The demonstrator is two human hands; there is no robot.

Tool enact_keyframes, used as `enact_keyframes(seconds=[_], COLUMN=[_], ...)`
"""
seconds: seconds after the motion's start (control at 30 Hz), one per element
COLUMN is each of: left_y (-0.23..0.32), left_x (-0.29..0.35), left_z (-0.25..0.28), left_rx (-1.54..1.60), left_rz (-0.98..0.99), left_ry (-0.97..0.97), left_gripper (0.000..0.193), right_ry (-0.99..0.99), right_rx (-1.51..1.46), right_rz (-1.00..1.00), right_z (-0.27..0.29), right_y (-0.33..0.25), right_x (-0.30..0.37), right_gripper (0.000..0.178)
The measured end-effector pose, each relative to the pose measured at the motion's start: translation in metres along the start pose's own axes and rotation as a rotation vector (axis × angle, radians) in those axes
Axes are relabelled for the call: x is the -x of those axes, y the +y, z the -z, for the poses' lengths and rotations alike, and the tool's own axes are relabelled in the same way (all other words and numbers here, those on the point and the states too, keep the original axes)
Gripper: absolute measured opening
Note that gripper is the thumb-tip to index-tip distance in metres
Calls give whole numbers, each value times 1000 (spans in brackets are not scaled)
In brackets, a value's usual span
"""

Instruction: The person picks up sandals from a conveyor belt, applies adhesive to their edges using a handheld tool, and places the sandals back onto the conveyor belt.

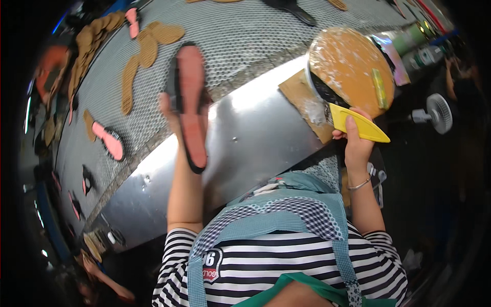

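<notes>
My left hand (170,111) is wrapped round a black shoe (191,77), its pink sole turned up, above the metal edge of the conveyor. In my right hand (357,140) is a brush with a flat yellow handle (364,126), gripped between thumb and fingers. The brush's bristle end is at the rim of a round pot, by its dark opening (327,90). An orange-tan lid (348,61), smeared with white residue, covers most of the pot. Under the pot lies a piece of cardboard (296,94) with whitish residue on it.
A mesh conveyor (230,38) carries tan insoles (148,48), a pink-soled shoe (110,141) and more shoe parts. Its smooth metal ledge (235,143) runs in front of me. A small white fan (439,113) stands right. Another person's hand (91,266) shows lower left.
</notes>
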State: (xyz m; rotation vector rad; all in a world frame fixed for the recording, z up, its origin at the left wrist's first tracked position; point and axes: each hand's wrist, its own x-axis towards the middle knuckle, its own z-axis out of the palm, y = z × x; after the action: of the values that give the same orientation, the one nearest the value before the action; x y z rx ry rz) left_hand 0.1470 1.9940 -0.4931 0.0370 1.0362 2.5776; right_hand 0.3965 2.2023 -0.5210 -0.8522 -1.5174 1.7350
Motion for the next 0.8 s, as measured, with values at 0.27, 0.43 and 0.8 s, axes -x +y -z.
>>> enact_keyframes(seconds=[0.27,0.43,0.8], left_y=[-42,-49,-60], left_x=[74,82,77], left_z=[-27,-23,-24], left_rx=[274,273,264], left_rz=[579,658,646], left_ry=[1,-272,-242], left_gripper=[73,74,71], right_ry=[-393,-512,-551], right_rx=[-326,-337,-71], right_rz=[9,46,338], right_z=[-73,-94,-86], right_y=[-32,-31,-35], right_x=[21,11,3], right_gripper=[23,22,18])
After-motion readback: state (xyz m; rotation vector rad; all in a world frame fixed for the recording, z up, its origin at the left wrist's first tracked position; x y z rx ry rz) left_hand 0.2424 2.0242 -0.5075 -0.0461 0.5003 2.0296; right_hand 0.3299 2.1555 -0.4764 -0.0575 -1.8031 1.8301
